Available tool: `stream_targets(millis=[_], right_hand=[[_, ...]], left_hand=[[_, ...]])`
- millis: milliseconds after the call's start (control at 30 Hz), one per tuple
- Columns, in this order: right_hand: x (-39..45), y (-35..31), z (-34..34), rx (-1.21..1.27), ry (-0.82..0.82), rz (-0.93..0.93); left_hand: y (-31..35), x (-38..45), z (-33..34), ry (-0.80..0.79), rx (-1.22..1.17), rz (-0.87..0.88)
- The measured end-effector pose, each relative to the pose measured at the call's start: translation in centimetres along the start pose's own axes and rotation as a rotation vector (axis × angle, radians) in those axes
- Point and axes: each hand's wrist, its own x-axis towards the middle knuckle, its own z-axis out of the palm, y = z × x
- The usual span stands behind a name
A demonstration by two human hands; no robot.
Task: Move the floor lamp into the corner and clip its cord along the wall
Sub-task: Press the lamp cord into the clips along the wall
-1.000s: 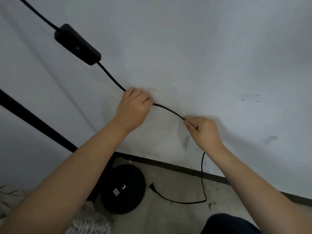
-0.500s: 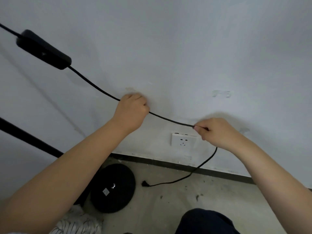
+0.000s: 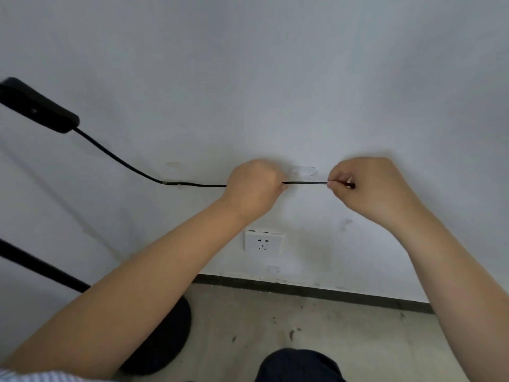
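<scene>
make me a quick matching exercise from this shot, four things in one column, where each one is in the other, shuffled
Things:
1. inline switch
2. wall socket
3. lamp base
4. cord

Places:
A. on the floor, lower left, partly behind the left forearm
B. stretched between left hand and right hand
C. on the wall below the hands
D. far left, up against the wall

Pairs: 1-D, 2-C, 3-A, 4-B
</scene>
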Motion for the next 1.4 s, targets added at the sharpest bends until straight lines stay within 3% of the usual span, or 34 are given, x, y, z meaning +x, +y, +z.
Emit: stream_targets(millis=[100,300,433,633,833,967,1100,1400], right_hand=[[0.6,-0.1,0.1,-0.05,0.083,-0.045],[1.9,-0.4,0.6,-0.128,0.156,-0.109],[2.3,-0.2,0.9,-0.111,0.245,-0.1],[1.1,1.0,1.8,0.092,0.422,-0.106],[-0.1,4.1,3.0,0.258,0.54,-0.089],[-1.6,7.1,3.7,0.43,0.496,0.035],[-3.8,10.7,5.2,0.524,0.35,0.122],[-7.2,14.7,9.3,0.666,0.2,0.3]], left_hand=[[0.0,0.3,0.2,-0.007,-0.086,-0.063],[0.8,0.6,0.9,-0.06,0.026,-0.062],[1.3,0.5,0.2,0.085,0.004,-0.098],[2.0,0.4,-0.7,0.24,0.009,0.017],[2.9,1.1,0.5,0.414,0.043,0.348],[3.7,1.9,1.7,0.521,0.055,0.374],[4.0,2.6,2.6,0.626,0.142,0.388],[7.2,2.6,5.4,0.478,0.244,0.582]])
